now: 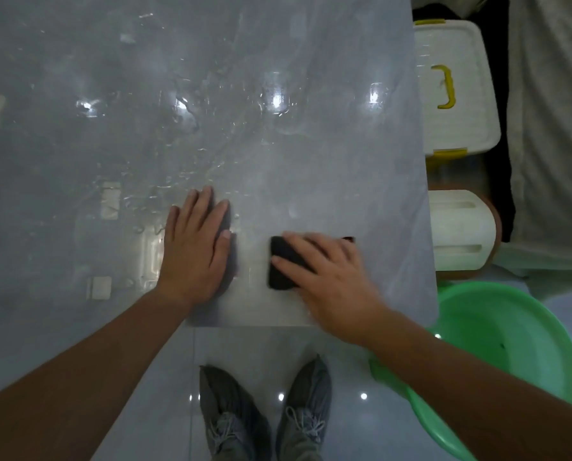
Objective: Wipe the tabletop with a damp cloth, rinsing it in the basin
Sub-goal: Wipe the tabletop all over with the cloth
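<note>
A grey glossy tabletop (278,154) fills most of the view, with wet streaks and droplets across its middle. A dark folded cloth (283,271) lies on it near the front right corner. My right hand (331,281) presses flat on the cloth with straight fingers, covering its right part. My left hand (194,251) rests flat on the tabletop just left of the cloth, fingers spread and holding nothing. A green basin (510,354) sits on the floor beyond the table's right front corner, partly hidden by my right forearm.
A white lidded box (454,88) with yellow clasps and handle stands right of the table. A white plastic stool (460,227) is below it. My two grey shoes (264,417) stand on the shiny tiled floor at the table's front edge.
</note>
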Demonstrator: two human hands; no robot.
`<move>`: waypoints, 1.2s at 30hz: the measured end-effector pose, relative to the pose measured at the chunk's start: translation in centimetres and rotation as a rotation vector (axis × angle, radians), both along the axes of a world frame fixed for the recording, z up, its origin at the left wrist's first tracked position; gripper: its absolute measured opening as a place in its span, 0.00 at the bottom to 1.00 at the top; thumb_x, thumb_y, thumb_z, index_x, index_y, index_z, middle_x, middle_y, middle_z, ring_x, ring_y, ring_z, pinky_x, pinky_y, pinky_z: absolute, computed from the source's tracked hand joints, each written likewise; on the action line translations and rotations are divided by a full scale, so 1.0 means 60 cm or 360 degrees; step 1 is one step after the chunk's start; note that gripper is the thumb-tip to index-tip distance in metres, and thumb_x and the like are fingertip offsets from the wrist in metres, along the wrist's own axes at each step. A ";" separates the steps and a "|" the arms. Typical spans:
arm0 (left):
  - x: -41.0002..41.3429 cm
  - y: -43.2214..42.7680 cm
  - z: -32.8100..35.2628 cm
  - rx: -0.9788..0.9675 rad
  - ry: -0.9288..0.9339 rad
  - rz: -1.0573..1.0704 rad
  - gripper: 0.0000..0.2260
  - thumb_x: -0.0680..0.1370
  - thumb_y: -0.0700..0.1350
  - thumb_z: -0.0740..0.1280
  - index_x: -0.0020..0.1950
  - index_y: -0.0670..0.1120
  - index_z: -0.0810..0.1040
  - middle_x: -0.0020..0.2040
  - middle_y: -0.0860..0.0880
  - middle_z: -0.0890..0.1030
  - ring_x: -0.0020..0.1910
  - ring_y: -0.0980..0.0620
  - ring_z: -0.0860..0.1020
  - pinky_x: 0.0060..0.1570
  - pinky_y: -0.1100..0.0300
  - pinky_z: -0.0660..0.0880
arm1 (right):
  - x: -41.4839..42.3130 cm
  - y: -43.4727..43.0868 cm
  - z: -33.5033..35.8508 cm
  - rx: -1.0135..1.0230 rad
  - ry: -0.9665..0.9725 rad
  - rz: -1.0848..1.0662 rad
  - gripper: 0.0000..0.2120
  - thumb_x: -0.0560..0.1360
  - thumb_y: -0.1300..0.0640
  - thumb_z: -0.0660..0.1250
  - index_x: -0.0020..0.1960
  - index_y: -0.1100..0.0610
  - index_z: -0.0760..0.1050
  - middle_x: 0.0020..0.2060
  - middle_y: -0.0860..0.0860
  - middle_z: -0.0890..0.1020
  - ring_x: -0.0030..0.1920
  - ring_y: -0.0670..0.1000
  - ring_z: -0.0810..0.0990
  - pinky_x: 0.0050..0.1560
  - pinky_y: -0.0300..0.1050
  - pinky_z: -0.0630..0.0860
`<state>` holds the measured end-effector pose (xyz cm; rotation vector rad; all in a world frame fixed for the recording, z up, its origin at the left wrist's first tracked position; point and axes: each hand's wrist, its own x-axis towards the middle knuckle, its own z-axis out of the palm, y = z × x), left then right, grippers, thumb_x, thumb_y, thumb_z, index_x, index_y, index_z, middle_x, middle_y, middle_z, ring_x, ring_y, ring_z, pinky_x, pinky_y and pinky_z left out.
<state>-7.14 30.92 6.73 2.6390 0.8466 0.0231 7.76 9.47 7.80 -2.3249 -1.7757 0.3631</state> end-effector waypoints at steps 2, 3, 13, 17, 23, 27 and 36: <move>-0.001 -0.004 -0.006 0.0084 0.0067 -0.0036 0.26 0.82 0.54 0.50 0.79 0.46 0.61 0.82 0.44 0.54 0.81 0.45 0.49 0.78 0.43 0.46 | 0.049 -0.047 0.004 -0.0062 -0.0036 -0.0159 0.27 0.75 0.51 0.65 0.74 0.43 0.68 0.77 0.51 0.64 0.72 0.59 0.66 0.67 0.61 0.63; -0.001 -0.005 -0.008 0.0126 0.0093 -0.0046 0.26 0.82 0.54 0.50 0.79 0.46 0.61 0.82 0.44 0.54 0.81 0.45 0.49 0.78 0.43 0.45 | 0.067 -0.060 0.006 -0.0092 -0.0019 -0.0264 0.27 0.77 0.50 0.65 0.75 0.44 0.67 0.78 0.51 0.63 0.72 0.59 0.65 0.67 0.62 0.63; -0.006 -0.005 -0.007 0.0090 0.0143 -0.0048 0.28 0.82 0.57 0.49 0.81 0.48 0.56 0.83 0.46 0.50 0.81 0.47 0.44 0.78 0.44 0.42 | -0.095 0.032 0.006 0.0008 -0.0036 -0.0140 0.25 0.77 0.48 0.62 0.74 0.44 0.68 0.77 0.52 0.64 0.71 0.59 0.65 0.68 0.59 0.61; 0.002 -0.010 0.005 0.0098 0.0188 0.0006 0.29 0.80 0.57 0.53 0.79 0.46 0.59 0.82 0.43 0.52 0.81 0.44 0.46 0.77 0.39 0.42 | -0.066 -0.041 0.007 -0.0068 -0.0052 -0.0055 0.25 0.78 0.47 0.62 0.75 0.43 0.67 0.78 0.51 0.64 0.72 0.58 0.66 0.68 0.58 0.61; 0.063 -0.031 0.010 0.0102 0.0085 -0.0085 0.29 0.76 0.52 0.54 0.78 0.46 0.63 0.81 0.40 0.55 0.81 0.41 0.49 0.77 0.38 0.41 | 0.118 -0.022 0.004 -0.0061 -0.0046 -0.0548 0.24 0.81 0.47 0.59 0.76 0.43 0.64 0.79 0.50 0.61 0.73 0.59 0.62 0.71 0.62 0.60; 0.129 -0.035 0.005 0.0087 0.0047 -0.0100 0.28 0.78 0.54 0.55 0.78 0.48 0.63 0.81 0.41 0.55 0.81 0.43 0.48 0.77 0.40 0.40 | 0.197 0.061 0.000 -0.0055 -0.0054 -0.0970 0.24 0.82 0.48 0.58 0.78 0.43 0.60 0.79 0.50 0.58 0.75 0.59 0.59 0.73 0.59 0.54; 0.203 -0.023 -0.002 0.0148 0.0195 -0.0082 0.30 0.78 0.61 0.52 0.79 0.52 0.60 0.82 0.43 0.53 0.80 0.39 0.48 0.74 0.32 0.43 | 0.164 -0.011 -0.001 0.0005 0.0062 -0.0582 0.24 0.80 0.47 0.59 0.75 0.44 0.66 0.77 0.50 0.63 0.72 0.57 0.64 0.69 0.60 0.62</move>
